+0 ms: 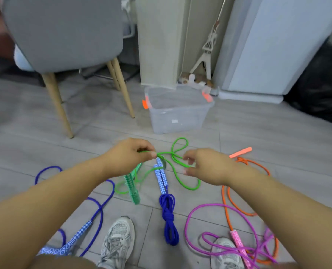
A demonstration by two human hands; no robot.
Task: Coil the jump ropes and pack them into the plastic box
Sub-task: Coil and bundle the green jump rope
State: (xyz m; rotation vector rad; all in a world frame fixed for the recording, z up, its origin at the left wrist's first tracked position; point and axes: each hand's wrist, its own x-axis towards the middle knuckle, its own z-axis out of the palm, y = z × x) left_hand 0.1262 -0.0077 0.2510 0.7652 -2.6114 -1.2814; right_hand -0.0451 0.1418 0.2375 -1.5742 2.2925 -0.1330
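Two bare hands work a green rope (177, 171) above a grey tiled floor (258, 129). The whole view is soft with blur, and the frame's bottom edge cuts off the arms, both shoes and the nearest rope ends.

The left hand (129, 157) pinches the green cord between thumb and fingertips, its grip narrow and closed on the cord; a green handle (132, 186) hangs below that pinch. The right hand (205, 166), just right of the pinch, has its fingers loosely curled and part open around a loop of the same cord; whether they actually touch it is hard to make out.

5 ropes can be counted: the green one in hand, a blue coiled rope (168, 216) knotted directly below the grip, a loose blue rope (97, 210) under the left forearm, an orange rope (231, 195) under the right forearm, and a purple rope (215, 243) nearest the right shoe (226, 255).

1 clear plastic box (177, 117) with orange latches stands open beyond the hands, no rope visible inside. A grey chair (64, 33) stands beyond the left hand.
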